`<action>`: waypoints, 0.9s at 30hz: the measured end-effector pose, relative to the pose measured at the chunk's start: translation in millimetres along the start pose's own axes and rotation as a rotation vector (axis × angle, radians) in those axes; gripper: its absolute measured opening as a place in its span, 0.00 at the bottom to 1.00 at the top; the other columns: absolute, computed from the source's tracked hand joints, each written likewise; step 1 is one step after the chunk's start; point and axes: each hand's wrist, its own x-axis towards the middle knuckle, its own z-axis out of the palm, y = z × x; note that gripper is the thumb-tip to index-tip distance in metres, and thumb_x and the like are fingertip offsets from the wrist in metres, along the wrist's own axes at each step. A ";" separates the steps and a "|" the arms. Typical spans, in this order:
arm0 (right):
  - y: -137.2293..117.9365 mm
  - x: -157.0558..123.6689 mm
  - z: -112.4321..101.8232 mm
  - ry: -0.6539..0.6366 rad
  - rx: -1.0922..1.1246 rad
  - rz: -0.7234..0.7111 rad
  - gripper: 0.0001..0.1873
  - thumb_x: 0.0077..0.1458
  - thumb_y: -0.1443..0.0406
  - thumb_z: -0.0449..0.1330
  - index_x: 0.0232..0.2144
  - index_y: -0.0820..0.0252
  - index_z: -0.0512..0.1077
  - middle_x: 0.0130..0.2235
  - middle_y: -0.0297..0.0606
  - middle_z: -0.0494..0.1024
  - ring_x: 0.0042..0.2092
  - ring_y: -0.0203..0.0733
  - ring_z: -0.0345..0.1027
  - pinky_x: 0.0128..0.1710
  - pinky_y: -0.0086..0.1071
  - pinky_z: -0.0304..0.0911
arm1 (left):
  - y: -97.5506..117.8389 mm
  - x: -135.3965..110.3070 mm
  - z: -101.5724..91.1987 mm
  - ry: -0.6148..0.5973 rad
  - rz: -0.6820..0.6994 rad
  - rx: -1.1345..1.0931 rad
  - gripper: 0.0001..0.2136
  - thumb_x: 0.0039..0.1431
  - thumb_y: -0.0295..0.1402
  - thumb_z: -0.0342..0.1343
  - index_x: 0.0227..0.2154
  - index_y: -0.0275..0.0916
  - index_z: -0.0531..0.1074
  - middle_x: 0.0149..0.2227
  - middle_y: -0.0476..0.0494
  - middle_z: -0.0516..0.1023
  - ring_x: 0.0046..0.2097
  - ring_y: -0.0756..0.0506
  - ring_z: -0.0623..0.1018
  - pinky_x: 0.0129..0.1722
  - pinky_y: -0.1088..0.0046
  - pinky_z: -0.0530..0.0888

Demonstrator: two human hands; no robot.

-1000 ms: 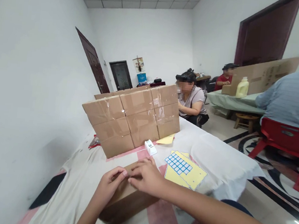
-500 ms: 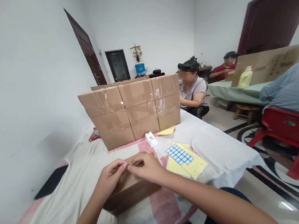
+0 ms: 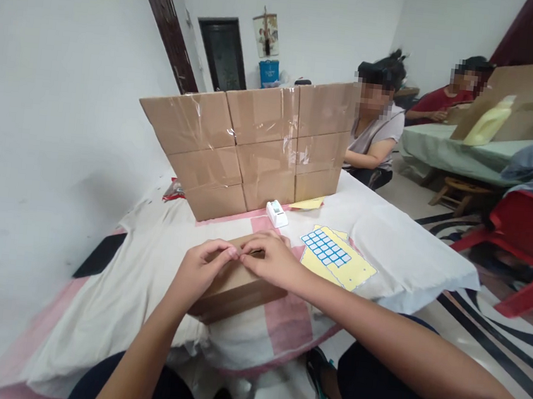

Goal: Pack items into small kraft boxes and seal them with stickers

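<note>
A closed brown cardboard box (image 3: pixel 237 299) lies on the cloth in front of me. Both hands rest over its top, fingertips meeting near the middle. My left hand (image 3: pixel 202 270) is closed, thumb and index finger pinched together. My right hand (image 3: pixel 273 261) is likewise pinched, its fingertips touching or almost touching the left ones. Whatever is between the fingers is too small or hidden to make out. Beyond the box sits a small white device (image 3: pixel 277 214). To the right lie yellow sheets (image 3: pixel 359 269), with a sheet of blue-edged blank labels (image 3: pixel 325 246) on top.
A wall of taped cardboard boxes (image 3: pixel 266 155) stands at the table's far side. A black flat object (image 3: pixel 100 255) lies at the left edge. One person (image 3: pixel 380 138) crouches behind the boxes; others sit by a green-covered table (image 3: pixel 425 143). A red chair (image 3: pixel 523 245) stands right.
My view has tilted down, so the scene sits higher and my legs show. Both hands stay pinched over the box top, with little visible change.
</note>
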 end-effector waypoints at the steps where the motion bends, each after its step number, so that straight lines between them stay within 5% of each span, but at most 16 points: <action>1: 0.7 0.1 0.7 -0.004 -0.005 -0.001 0.04 0.56 0.64 0.67 0.30 0.50 0.82 0.43 0.32 0.84 0.55 0.48 0.66 0.58 0.47 0.47 | -0.8 -0.1 -0.3 0.002 -0.005 0.008 0.12 0.61 0.44 0.58 0.30 0.42 0.79 0.34 0.47 0.83 0.39 0.44 0.79 0.46 0.70 0.73; 13: 1.9 -3.1 0.7 -0.021 -0.049 -0.006 0.04 0.55 0.65 0.65 0.31 0.49 0.81 0.45 0.31 0.83 0.56 0.48 0.65 0.58 0.46 0.49 | -2.9 -2.9 0.0 0.028 0.080 0.099 0.13 0.63 0.45 0.54 0.30 0.43 0.77 0.32 0.49 0.80 0.38 0.44 0.77 0.42 0.71 0.70; 18: 0.4 -14.7 -2.8 -0.047 -0.304 -0.149 0.24 0.60 0.62 0.59 0.59 0.52 0.71 0.64 0.42 0.70 0.64 0.55 0.59 0.60 0.52 0.53 | -5.8 -2.3 -1.9 0.166 0.025 0.040 0.15 0.65 0.46 0.51 0.30 0.42 0.72 0.31 0.50 0.76 0.38 0.45 0.75 0.42 0.72 0.69; 21: -0.3 -19.9 -2.8 -0.123 -0.493 -0.184 0.29 0.68 0.57 0.49 0.66 0.60 0.63 0.70 0.49 0.58 0.70 0.64 0.50 0.64 0.62 0.47 | -12.3 -1.4 -2.6 0.215 0.008 0.005 0.15 0.65 0.47 0.51 0.29 0.42 0.70 0.32 0.50 0.74 0.39 0.45 0.74 0.43 0.72 0.69; 27: -4.2 -17.5 -4.2 -0.221 -0.605 -0.147 0.31 0.71 0.55 0.42 0.69 0.62 0.60 0.71 0.48 0.56 0.71 0.62 0.48 0.68 0.61 0.39 | -6.1 5.3 -15.6 -0.015 0.021 0.030 0.16 0.64 0.49 0.52 0.31 0.42 0.71 0.34 0.48 0.75 0.39 0.44 0.74 0.42 0.71 0.70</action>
